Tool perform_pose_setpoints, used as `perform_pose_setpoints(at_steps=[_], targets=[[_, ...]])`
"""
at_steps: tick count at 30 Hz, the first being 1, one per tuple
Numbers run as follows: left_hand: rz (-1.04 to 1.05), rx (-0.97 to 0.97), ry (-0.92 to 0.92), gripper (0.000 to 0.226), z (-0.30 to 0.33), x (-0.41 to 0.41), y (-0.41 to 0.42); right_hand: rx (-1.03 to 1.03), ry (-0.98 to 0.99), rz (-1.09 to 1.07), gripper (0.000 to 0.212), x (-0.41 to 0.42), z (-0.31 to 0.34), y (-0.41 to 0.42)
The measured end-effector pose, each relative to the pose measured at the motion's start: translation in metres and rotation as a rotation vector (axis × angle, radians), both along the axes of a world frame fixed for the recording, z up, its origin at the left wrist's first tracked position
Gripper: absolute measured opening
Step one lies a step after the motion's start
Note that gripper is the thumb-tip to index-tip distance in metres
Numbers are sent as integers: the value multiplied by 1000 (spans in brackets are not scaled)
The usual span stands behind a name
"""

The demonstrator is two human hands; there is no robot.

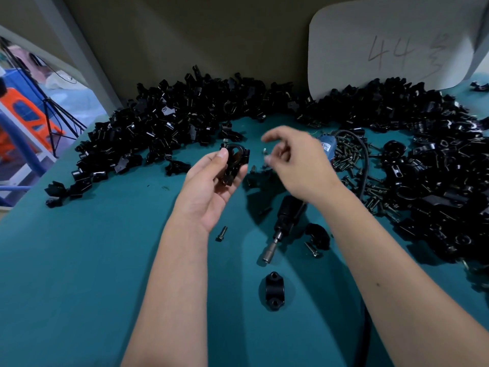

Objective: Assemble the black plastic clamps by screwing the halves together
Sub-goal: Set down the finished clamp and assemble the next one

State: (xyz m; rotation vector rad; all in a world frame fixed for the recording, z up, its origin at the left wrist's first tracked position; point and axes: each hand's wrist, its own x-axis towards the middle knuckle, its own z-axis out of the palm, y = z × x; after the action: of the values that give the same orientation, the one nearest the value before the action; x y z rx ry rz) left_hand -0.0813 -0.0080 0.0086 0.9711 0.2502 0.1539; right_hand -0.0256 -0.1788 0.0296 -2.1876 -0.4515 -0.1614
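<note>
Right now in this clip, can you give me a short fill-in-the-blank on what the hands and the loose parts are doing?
1. The black clamp is held in the ____ hand.
2. The electric screwdriver lies on the ____ table cover.
3. The white card behind the heap of clamp parts bears the number ____.
4. The clamp half lying alone nearest the person has ____ holes.

Missing words: left; teal; 44; two

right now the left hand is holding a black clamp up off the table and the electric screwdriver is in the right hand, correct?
Not quite. The left hand does hold the black clamp off the table, but the electric screwdriver lies on the teal table, beneath the right hand. That hand seems to pinch a small screw, blurred in the head view.
</note>
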Motion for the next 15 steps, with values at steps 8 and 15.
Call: perform_pose_setpoints(at_steps=[8,15], targets=[[-142,46,-40,11,1,-1,-7,606,45,46,11,1,4,-3],[-173,28,-60,8,0,-1,-7,474,37,96,10,2,-1,-6]])
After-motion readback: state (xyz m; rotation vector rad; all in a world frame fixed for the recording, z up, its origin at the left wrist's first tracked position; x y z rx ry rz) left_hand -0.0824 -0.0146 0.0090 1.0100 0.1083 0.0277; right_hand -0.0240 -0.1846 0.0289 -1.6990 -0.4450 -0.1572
